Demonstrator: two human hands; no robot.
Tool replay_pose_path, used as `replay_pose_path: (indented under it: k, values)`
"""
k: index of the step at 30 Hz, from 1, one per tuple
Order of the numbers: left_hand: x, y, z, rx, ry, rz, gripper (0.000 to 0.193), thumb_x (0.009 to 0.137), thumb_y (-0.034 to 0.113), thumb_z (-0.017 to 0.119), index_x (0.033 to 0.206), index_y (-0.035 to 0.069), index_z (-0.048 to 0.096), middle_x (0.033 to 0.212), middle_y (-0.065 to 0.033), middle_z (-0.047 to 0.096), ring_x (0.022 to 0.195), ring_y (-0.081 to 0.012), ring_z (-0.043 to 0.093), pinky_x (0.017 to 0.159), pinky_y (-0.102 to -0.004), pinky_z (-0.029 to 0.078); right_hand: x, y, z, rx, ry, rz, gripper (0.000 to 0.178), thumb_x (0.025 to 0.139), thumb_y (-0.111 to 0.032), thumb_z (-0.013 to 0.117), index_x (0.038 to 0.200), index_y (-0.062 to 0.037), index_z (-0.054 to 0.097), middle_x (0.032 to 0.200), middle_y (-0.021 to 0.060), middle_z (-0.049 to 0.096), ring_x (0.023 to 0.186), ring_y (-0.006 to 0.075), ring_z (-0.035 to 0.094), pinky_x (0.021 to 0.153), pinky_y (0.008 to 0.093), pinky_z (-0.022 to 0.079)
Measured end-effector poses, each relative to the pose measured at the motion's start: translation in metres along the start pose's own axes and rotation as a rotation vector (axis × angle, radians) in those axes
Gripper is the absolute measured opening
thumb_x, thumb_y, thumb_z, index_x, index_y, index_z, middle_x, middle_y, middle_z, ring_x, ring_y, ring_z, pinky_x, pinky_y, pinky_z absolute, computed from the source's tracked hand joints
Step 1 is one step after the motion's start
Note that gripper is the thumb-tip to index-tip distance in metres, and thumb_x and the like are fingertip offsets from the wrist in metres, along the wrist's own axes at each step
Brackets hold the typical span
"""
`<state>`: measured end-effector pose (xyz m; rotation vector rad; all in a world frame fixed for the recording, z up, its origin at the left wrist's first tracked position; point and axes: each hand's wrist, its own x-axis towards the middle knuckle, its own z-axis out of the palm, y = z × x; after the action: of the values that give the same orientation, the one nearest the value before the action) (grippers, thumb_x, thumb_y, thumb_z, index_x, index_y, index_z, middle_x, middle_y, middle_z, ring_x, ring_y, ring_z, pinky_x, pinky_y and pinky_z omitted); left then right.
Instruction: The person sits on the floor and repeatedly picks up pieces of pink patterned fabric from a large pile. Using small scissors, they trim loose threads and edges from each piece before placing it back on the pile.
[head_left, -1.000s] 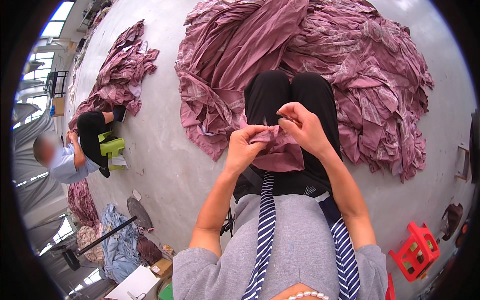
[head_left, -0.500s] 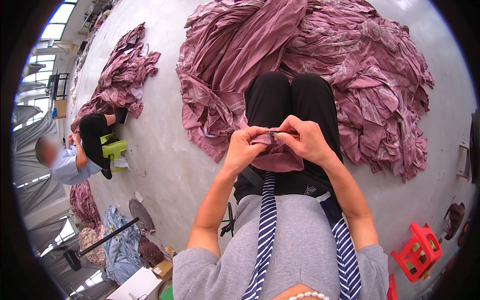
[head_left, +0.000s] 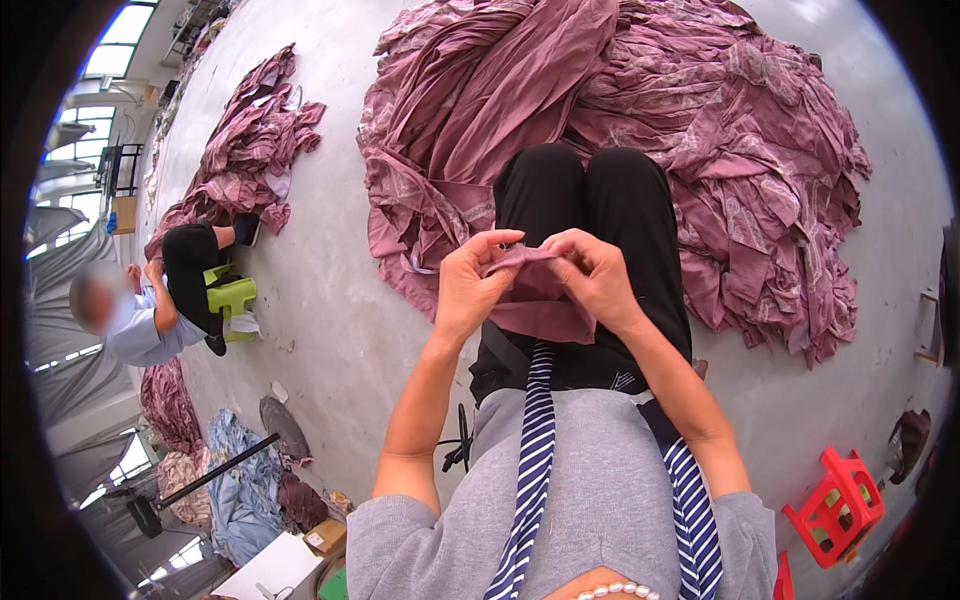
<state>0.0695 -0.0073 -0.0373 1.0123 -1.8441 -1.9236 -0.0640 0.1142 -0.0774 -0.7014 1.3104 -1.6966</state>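
Above my lap, my left hand [head_left: 472, 286] pinches one end of a folded edge of mauve cloth [head_left: 545, 318]. My right hand [head_left: 600, 282] is closed on the other end of that edge, its fingertips pressed together. Between the two hands the edge is stretched, and the rest of the piece hangs down over my black trousers [head_left: 630, 220]. Whether anything else sits inside my right fingers is hidden. Just beyond my knees lies a big heap of the same mauve fabric [head_left: 720, 150], with pale patterned bands.
To the left, another person [head_left: 150, 320] sits on a green stool [head_left: 232, 296] beside a smaller mauve heap [head_left: 250, 140]. Blue fabric [head_left: 240, 490] and a cardboard box [head_left: 325, 537] lie lower left. A red plastic stool [head_left: 835, 505] stands lower right.
A thin tool with an orange-brown handle showed at my right fingers before and is out of sight now. My hands have shifted slightly left, and the cloth edge has been raised and stretched between them.
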Motion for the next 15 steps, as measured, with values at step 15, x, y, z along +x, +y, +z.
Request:
replay_pose_path:
  k: [15]
  values:
    - [-0.005, 0.007, -0.014, -0.288, -0.254, -0.221, 0.038, 0.100, 0.033, 0.048, 0.087, 0.003, 0.067, 0.071, 0.0089, 0.054, 0.061, 0.0011, 0.042, 0.053, -0.0160, 0.035, 0.011, -0.003, -0.020, 0.125, -0.105, 0.145, 0.017, 0.095, -0.019, 0.057, 0.083, -0.0081, 0.056, 0.071, -0.0098, 0.044, 0.065, 0.0004, 0.037, 0.059, 0.0181, 0.031]
